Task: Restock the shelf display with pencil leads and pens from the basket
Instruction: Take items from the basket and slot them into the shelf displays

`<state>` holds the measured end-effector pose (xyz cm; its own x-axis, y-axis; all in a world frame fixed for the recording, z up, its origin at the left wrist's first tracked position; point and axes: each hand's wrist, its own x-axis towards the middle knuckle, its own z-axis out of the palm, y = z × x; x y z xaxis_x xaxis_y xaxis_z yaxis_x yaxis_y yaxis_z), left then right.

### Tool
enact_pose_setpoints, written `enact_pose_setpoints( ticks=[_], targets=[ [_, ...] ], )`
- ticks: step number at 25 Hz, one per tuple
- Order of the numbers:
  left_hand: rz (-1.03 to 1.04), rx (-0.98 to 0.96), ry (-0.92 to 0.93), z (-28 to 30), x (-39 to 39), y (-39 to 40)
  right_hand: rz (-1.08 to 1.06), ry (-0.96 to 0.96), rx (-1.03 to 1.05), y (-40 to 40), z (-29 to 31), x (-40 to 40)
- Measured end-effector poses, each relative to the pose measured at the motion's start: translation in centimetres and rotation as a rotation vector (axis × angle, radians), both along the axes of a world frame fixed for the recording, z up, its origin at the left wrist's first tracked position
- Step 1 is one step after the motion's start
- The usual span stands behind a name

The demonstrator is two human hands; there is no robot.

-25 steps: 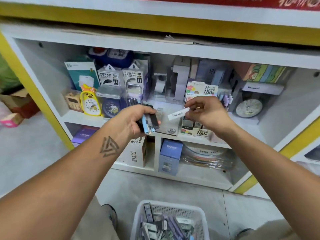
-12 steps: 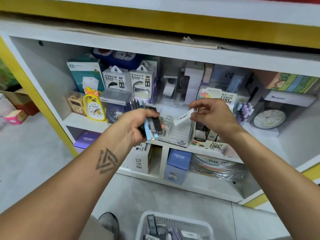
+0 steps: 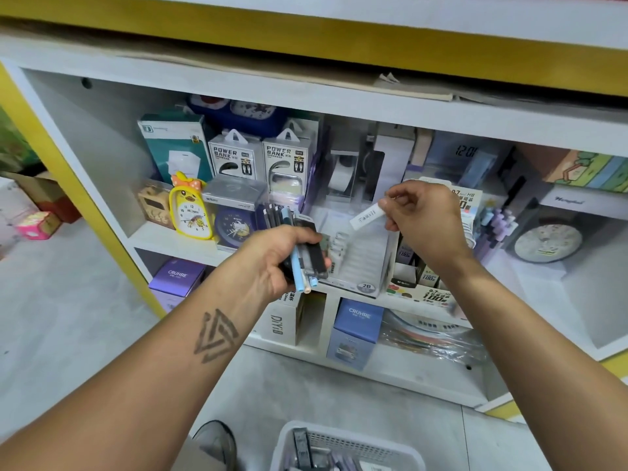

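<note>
from the head view, the left hand (image 3: pixel 275 256) grips a bundle of dark and pale-blue pens and flat black lead cases (image 3: pixel 304 253), just in front of the white shelf edge (image 3: pixel 176 244). the right hand (image 3: pixel 424 219) pinches a slim white pencil-lead tube (image 3: pixel 367 216) above the clear tiered display rack marked 2b (image 3: pixel 365 263), apart from it, with open air between the two hands. the white perforated plastic basket (image 3: pixel 343 440) sits at the bottom edge, on the grey floor (image 3: pixel 68 317).
</note>
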<state>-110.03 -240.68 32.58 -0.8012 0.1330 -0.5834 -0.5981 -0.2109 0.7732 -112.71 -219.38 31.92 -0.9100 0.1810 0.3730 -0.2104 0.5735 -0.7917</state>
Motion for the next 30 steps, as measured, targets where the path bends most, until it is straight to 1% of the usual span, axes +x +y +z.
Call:
enact_pose_setpoints(
  ticks=[4, 9, 13, 14, 17, 22, 25, 30],
  targets=[
    [-0.004, -0.013, -0.007, -0.2, -0.1, -0.2, 0.011, 0.049, 0.035, -0.3, -0.4, -0.8],
    [0.012, -0.005, -0.013, -0.2, -0.1, -0.6, -0.01, -0.028, 0.197, -0.8, -1.4, -1.2],
    [0.026, -0.001, -0.006, -0.5, 0.0, -0.9, 0.053, 0.018, 0.442, -1.2, -2.4, -1.3],
    [0.026, -0.001, -0.005, -0.6, 0.0, -0.9, 0.067, 0.033, 0.468, -1.4, -2.6, -1.3],
    [0.022, -0.007, -0.006, -0.6, 0.0, -1.0, 0.102, 0.038, 0.477, -1.8, -3.0, -1.5],
    [0.021, -0.015, -0.005, -0.6, 0.0, -1.3, 0.131, 0.025, 0.569, -2.2, -3.3, -2.0],
    [0.026, -0.018, -0.002, -0.5, 0.1, -1.4, 0.164, 0.014, 0.59, -2.4, -3.3, -2.3],
    [0.04, -0.005, -0.003, -0.5, 0.1, -1.3, 0.197, 0.118, 0.591, -2.9, -3.4, -2.0]
  ],
)
